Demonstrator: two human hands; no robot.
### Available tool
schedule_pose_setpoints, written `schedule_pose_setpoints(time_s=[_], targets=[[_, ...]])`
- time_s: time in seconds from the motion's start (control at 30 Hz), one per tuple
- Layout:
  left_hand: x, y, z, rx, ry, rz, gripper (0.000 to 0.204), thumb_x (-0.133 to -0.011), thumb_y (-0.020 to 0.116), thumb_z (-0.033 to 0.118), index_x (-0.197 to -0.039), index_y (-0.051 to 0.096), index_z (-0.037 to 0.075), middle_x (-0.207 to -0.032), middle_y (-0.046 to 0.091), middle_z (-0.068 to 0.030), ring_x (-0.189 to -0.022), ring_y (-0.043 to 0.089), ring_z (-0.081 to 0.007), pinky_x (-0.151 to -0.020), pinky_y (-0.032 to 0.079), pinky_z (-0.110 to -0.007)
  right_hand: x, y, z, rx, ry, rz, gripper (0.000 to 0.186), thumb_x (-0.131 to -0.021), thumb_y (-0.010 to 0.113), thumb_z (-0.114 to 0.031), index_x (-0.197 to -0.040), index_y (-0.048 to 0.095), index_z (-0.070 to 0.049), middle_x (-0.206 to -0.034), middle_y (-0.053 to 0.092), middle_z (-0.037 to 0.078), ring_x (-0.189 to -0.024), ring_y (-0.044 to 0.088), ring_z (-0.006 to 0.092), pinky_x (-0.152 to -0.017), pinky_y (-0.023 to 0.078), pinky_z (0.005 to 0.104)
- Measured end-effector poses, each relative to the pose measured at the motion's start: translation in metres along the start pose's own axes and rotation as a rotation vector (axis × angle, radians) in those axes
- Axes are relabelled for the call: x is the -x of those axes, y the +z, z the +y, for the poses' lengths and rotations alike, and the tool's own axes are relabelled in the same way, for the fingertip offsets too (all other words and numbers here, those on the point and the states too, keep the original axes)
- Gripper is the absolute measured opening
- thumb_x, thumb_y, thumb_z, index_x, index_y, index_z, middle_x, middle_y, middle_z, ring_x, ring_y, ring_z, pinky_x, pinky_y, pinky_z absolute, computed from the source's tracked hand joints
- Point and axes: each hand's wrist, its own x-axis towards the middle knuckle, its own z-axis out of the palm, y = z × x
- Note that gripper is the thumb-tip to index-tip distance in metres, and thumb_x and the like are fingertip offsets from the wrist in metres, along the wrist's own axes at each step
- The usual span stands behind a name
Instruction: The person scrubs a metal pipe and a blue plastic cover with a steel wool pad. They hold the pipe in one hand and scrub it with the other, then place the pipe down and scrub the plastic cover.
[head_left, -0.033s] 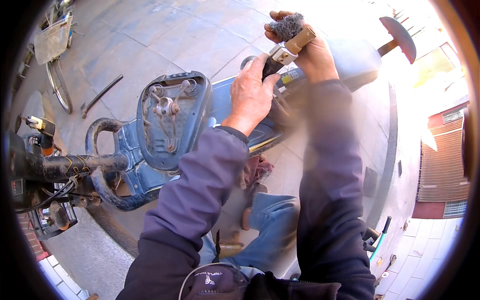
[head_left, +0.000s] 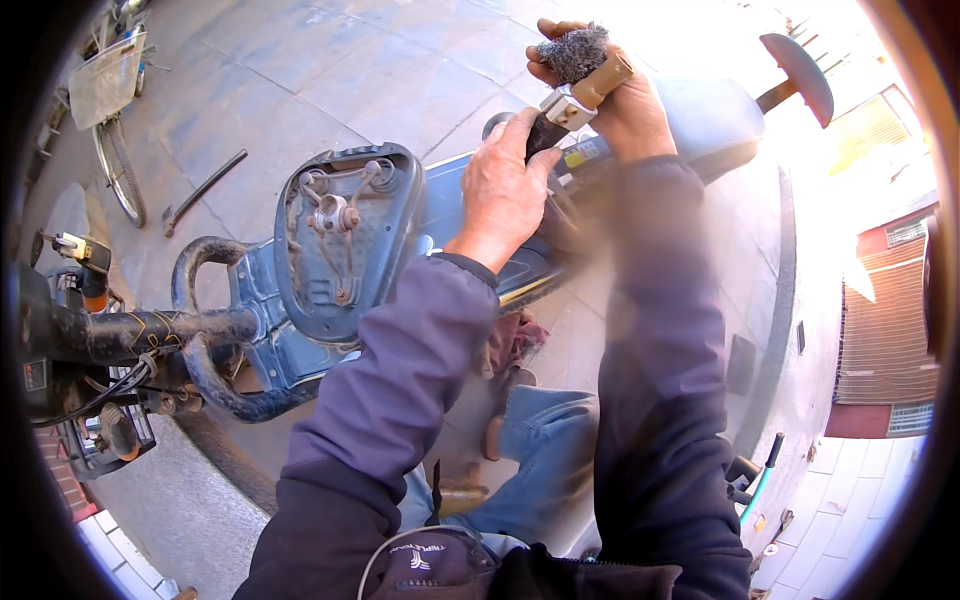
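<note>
In my left hand (head_left: 503,195) is a dark tube (head_left: 545,132), with the fingers wrapped round it just below a silver metal clamp (head_left: 566,108). A brown, rusty-looking tube end (head_left: 603,80) sticks out past the clamp. My right hand (head_left: 640,110) is curled behind that end, cupping a grey wad of steel wool (head_left: 575,54) beside it. Its fingertips show past the wad, while the thumb is hard to make out. Under both hands lies a blue bike or scooter body (head_left: 445,200). The lower end of the dark tube is hidden by my left hand.
A dark blue seat-shaped panel (head_left: 350,240) shows its underside with rusty fittings. Left of it are a bent black tube frame (head_left: 190,270) and wiring. A bar (head_left: 205,190) lies on the paving, near a bicycle wheel (head_left: 118,175). A reddish cloth (head_left: 515,340) sits by my knee.
</note>
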Motion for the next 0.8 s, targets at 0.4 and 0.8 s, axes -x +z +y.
schedule_pose_setpoints(time_s=[0.4, 0.8], targets=[[-0.001, -0.001, 0.006, -0.006, -0.014, -0.006, 0.04, -0.084, 0.068, 0.019, -0.12, 0.056, 0.007, -0.106, 0.063, -0.0168, -0.101, 0.059, -0.0397, -0.085, 0.046, -0.048, -0.021, -0.002, 0.024, -0.539, 0.124, -0.334, 0.065, -0.097, 0.038, -0.064, -0.094, 0.066, -0.005, -0.088, 0.057, 0.01, -0.08, 0.06, 0.0314, -0.078, 0.054, 0.0478], [0.0, 0.0, 0.003, -0.082, 0.003, 0.012, 0.045, -0.085, 0.068, 0.02, -0.124, 0.057, 0.002, -0.108, 0.065, -0.0214, -0.101, 0.063, -0.0383, -0.087, 0.048, -0.042, -0.007, 0.006, 0.021, -0.362, 0.043, 0.229, 0.071, -0.087, 0.047, -0.075, -0.083, 0.055, -0.004, -0.071, 0.056, 0.011, -0.064, 0.057, 0.0264, -0.06, 0.05, 0.041]])
